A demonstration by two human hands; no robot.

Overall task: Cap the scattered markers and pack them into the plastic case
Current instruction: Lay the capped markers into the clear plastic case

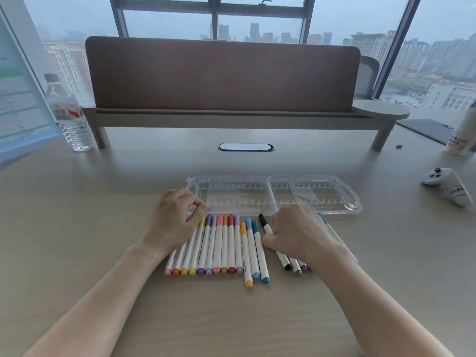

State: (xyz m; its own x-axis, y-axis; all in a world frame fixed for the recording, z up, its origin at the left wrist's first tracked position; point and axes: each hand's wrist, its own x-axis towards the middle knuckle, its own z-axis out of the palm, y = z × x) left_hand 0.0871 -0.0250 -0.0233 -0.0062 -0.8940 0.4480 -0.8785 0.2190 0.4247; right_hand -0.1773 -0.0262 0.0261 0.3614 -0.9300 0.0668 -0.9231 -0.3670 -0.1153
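Head view: left hand loosely curled over capped markers, right hand pinching black marker.

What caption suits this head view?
Both hands gather capped markers in front of an open, empty plastic case.

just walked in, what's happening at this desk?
A person is sorting capped markers lined up on the table in front of an open, empty plastic case. The left hand rests curled over the left end of the row. The right hand rests on a smaller group, its fingers curled at the black marker. No marker is in the case yet.
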